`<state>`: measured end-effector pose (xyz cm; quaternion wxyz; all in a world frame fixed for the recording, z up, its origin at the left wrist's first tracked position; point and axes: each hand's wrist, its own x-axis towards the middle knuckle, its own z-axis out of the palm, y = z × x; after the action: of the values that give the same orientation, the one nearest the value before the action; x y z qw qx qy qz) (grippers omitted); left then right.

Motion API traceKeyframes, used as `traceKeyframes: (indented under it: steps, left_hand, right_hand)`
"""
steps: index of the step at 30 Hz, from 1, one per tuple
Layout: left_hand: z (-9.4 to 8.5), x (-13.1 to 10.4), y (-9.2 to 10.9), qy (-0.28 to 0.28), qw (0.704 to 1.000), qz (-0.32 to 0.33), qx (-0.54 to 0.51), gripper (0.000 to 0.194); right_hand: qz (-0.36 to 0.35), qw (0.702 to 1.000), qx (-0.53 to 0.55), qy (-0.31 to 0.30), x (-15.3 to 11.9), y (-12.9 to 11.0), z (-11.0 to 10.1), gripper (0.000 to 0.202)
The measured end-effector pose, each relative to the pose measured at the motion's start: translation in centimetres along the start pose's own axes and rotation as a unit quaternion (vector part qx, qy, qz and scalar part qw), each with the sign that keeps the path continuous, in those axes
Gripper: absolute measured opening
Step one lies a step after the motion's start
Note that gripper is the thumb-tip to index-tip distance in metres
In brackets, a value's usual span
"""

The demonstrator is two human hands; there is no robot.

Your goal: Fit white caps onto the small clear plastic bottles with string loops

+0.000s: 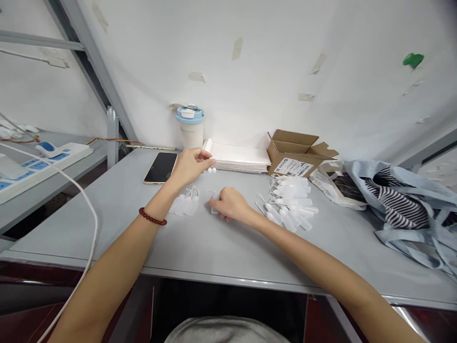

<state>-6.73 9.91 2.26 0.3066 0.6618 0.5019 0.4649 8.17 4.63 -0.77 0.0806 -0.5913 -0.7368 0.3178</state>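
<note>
My left hand [193,166] reaches to the back middle of the grey table, thumb and forefinger drawn together. Right at its fingertips are two small white round pieces [212,170]; whether the fingers hold them is unclear. My right hand [232,204] is closed, knuckles up, on a translucent plastic tag [214,208] that its fingers partly hide. To the left of it lies a small group of similar tags [185,204] with white string loops. A larger, looser pile of such tags [291,202] is beside my right forearm.
Behind my hands stand a blue-lidded cup [191,131], a stack of white paper or envelopes [241,157] and an open cardboard box [296,155]. A phone [161,167] lies at left. A cloth bag [396,200] fills the right; a white cable [93,228] crosses the left edge.
</note>
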Motion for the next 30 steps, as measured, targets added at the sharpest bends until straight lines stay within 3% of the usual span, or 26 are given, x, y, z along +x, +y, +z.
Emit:
traceKeyframes:
  steps: [2,5,7,9,19,22,30]
  left_hand:
    - [-0.2,-0.3,0.7,-0.034,0.998,-0.026,-0.052,0.025]
    - [-0.5,-0.8,1.6,-0.167,0.975,-0.047,-0.135,0.021]
    - [-0.5,-1.0,1.8,-0.252,0.955,-0.058,-0.147,0.019]
    - [-0.1,-1.3,1.7,-0.296,0.944,-0.070,-0.125,0.017]
    - [3.2,-3.0,2.4,-0.256,0.965,-0.013,-0.061,0.027]
    - [3.8,-3.7,2.8,-0.260,0.965,0.010,-0.034,0.027]
    - [4.9,-4.2,2.7,-0.248,0.967,-0.008,-0.056,0.027]
  right_hand:
    - [-0.014,1.000,0.005,0.024,-0.3,1.1,-0.6,0.035]
    - [-0.038,0.995,0.011,0.089,-0.8,3.0,-1.9,0.039]
    - [-0.074,0.988,0.013,0.137,-1.3,4.1,-2.8,0.039]
    - [-0.110,0.979,0.016,0.173,-1.8,5.1,-3.6,0.037]
    - [-0.261,0.924,-0.072,0.270,-3.8,7.8,-3.7,0.023]
    - [-0.267,0.914,-0.117,0.281,-4.4,8.4,-3.8,0.025]
    - [-0.273,0.897,-0.216,0.273,-5.1,8.4,-4.2,0.026]
